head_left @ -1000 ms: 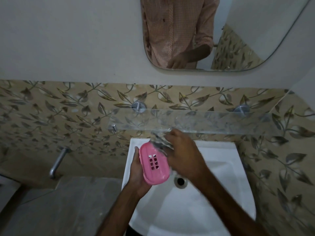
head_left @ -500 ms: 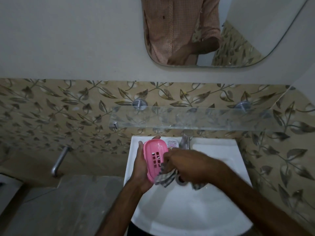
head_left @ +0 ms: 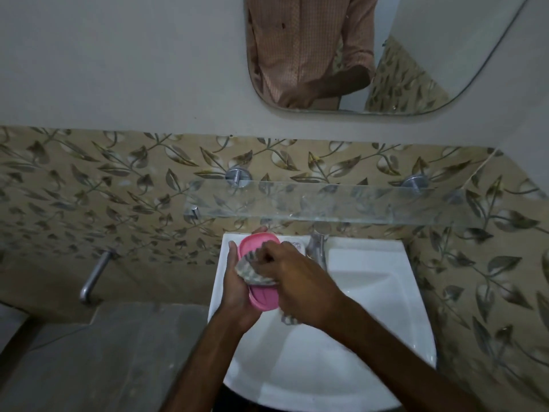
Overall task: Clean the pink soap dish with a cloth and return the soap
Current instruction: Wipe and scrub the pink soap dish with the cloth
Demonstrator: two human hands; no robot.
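My left hand (head_left: 236,288) holds the pink soap dish (head_left: 263,298) tilted on its side over the left part of the white sink (head_left: 386,307). My right hand (head_left: 292,282) presses a crumpled striped cloth (head_left: 252,270) into the middle of the dish, covering most of it. A tail of the cloth (head_left: 289,319) hangs below my right wrist. A pale soap bar (head_left: 294,246) lies on the sink's back ledge, just behind my right hand and left of the tap.
A chrome tap (head_left: 317,248) stands at the sink's back edge. A glass shelf (head_left: 326,203) juts out above it. A wall spout (head_left: 93,276) sticks out to the left, and a grey stone ledge (head_left: 104,352) lies below it. A mirror (head_left: 371,55) hangs above.
My right hand has moved the cloth from the dish's lower right edge up onto its middle. The dish has turned so its inner side faces right.
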